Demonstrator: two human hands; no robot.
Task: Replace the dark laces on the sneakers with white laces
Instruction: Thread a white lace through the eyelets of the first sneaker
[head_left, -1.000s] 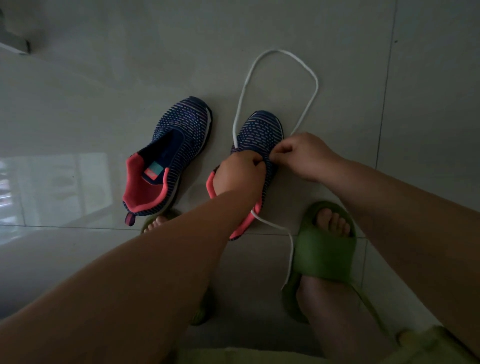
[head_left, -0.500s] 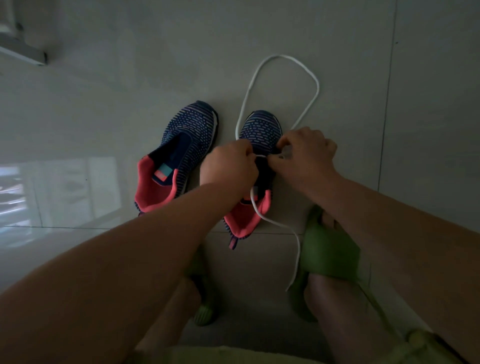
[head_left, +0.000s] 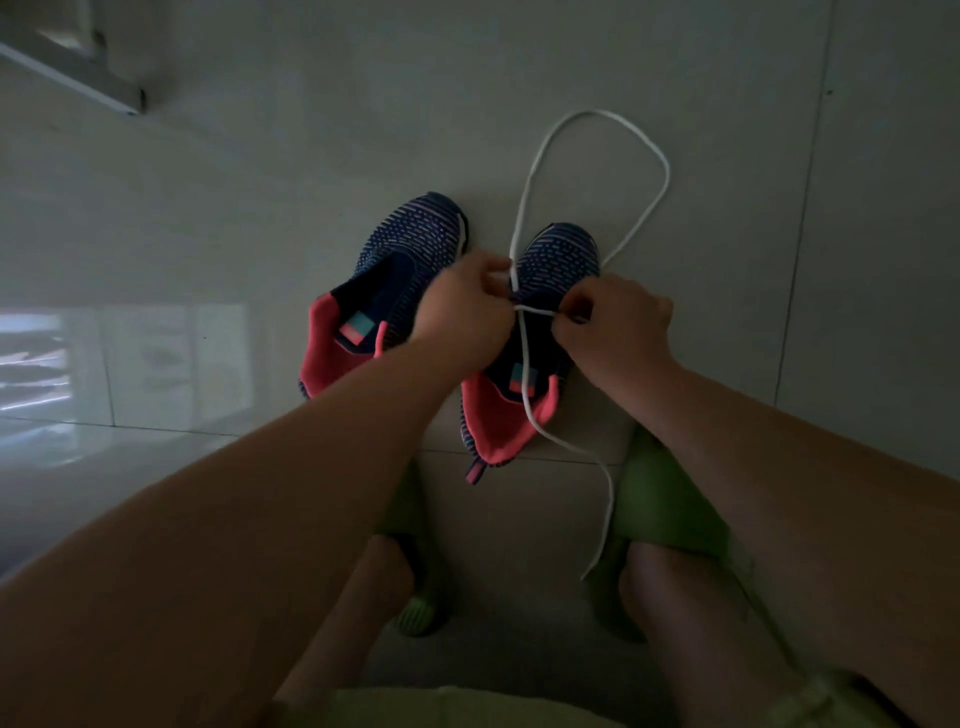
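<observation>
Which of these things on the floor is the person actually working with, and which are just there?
In use:
- white lace, pinched by both hands
- right-hand sneaker, being laced
- left hand and right hand
- left-hand sneaker, no lace in it, waiting

Just there:
- green slippers on the person's feet
- tiled floor

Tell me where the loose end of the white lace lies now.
The white lace trails back over the right sneaker's heel; its end lies on the floor beside the right green slipper.

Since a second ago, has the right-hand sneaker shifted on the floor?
Yes. The right-hand sneaker has slid toward the person: its pink heel now crosses the tile seam it earlier stopped at. The left sneaker gives the same reference.
</observation>
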